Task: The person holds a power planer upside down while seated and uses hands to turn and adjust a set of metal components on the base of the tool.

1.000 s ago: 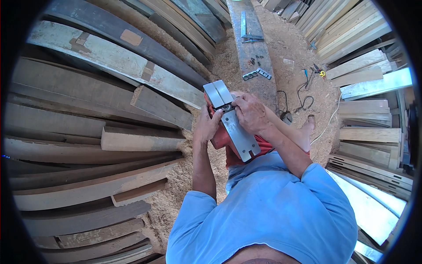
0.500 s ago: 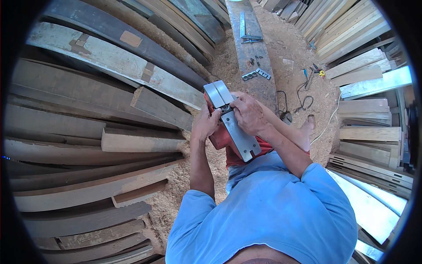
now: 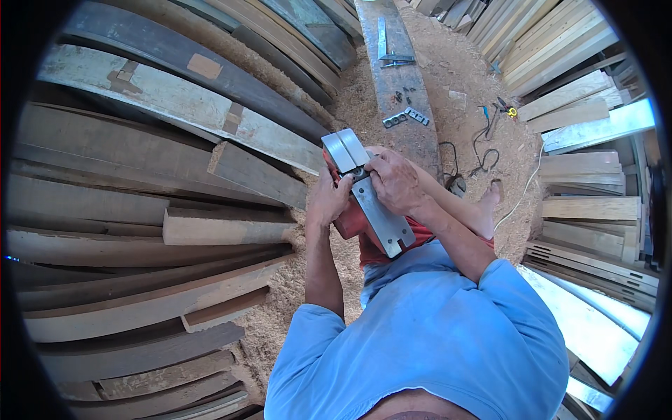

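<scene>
**Red electric planer point(image 3: 371, 203) lies sole-up between both hands**

Its red body shows beside and under the left hand point(image 3: 329, 197), while the two silver sole plates face upward: the shorter one point(image 3: 345, 150) just beyond the fingers, the longer one point(image 3: 385, 220) running back from them toward the lap, above the red shorts point(image 3: 422, 232). The left hand is curled round the planer's left side, its thumb bent to the cutter opening point(image 3: 358, 172) between the plates. The right hand point(image 3: 394, 183) bends over from the other side, fingers close together, their tips at the same opening; whether they pinch a small part there, I cannot tell.

Beyond the right hand stretches a long wooden counter point(image 3: 420, 143). Nearest on it are two slotted metal pieces point(image 3: 395, 120), with small dark bits past them and a metal square point(image 3: 397, 57) farthest away. To the right of the right hand, a dark cord point(image 3: 485, 161) and a yellow-handled tool point(image 3: 512, 112) lie on the shaving-covered floor point(image 3: 518, 182). Stacked boards point(image 3: 105, 140) fill the left hand's outer side.
</scene>
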Tool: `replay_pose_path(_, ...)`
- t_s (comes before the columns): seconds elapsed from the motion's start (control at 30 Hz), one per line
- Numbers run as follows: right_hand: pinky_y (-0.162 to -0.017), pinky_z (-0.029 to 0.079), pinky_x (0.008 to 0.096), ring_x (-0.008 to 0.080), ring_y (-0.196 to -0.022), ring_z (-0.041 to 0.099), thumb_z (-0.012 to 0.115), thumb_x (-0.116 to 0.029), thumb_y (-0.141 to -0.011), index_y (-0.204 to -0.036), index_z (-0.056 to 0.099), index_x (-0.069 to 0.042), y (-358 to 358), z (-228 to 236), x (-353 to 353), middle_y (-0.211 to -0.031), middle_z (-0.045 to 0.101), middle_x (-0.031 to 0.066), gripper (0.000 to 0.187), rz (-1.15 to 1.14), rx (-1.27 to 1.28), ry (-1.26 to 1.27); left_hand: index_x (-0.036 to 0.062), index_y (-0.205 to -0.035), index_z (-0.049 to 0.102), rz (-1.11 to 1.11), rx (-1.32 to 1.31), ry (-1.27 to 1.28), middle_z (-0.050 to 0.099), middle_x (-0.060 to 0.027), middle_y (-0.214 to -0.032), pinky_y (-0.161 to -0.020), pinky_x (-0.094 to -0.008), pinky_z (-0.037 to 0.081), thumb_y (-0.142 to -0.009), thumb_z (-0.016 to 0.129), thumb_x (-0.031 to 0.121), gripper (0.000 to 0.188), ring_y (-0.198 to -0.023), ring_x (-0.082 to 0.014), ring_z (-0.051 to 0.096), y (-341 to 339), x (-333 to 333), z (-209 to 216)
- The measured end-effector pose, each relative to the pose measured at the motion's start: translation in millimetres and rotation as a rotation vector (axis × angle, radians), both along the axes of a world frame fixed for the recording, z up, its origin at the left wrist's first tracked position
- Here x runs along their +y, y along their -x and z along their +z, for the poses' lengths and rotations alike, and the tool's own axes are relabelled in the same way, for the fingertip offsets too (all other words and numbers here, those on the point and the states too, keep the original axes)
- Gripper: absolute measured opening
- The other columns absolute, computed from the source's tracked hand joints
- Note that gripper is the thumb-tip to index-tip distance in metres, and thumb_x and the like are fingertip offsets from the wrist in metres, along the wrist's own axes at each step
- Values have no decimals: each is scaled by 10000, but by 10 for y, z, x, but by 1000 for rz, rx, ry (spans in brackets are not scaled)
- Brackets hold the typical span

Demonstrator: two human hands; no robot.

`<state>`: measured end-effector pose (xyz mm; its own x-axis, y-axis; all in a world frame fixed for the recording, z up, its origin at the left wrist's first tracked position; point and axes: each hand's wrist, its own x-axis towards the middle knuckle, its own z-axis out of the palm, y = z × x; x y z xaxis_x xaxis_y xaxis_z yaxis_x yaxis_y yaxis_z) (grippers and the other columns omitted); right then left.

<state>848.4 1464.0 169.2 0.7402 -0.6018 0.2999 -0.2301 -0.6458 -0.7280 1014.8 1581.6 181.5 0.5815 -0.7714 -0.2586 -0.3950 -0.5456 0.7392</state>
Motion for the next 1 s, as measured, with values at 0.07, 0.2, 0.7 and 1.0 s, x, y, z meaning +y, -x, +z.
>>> replay_pose_path(0.07,-973,485,485,393,-1088,620,619,-90,-903,-1029,679,-38,-8,-39,-4,-1067,640,193,149,-13,-2,-11,-115,-1217,535,-2,8,8,655,-387,-1139,-952,-529,499,-923,630,417,615,-1096,-516,653,-19,-9,-21)
replay_pose_path(0.2,-979,480,487,391,-1086,617,621,-94,-895,-1020,683,-43,-14,-68,-9,-1038,635,189,149,-28,12,9,-118,-1208,534,6,33,0,659,-385,-1113,-943,-530,499,-927,618,401,596,-1082,-521,655,-7,-16,5)
replay_pose_path(0.7,-1070,459,467,393,-1152,623,558,-151,-965,-1285,625,-15,196,181,-56,-1205,662,233,354,-92,64,-212,-128,-1158,543,-5,66,-28,672,-324,-1059,-918,-471,525,-884,637,416,617,-1017,-423,695,-111,-13,-90)
replay_pose_path(1.0,-934,516,436,351,-1049,698,506,-238,-1059,-1227,647,54,615,-334,239,-1110,713,260,366,2,161,-706,-112,-1265,486,3,174,41,667,-254,-1074,-908,-422,539,-902,651,350,611,-990,-330,683,-184,-4,-310)
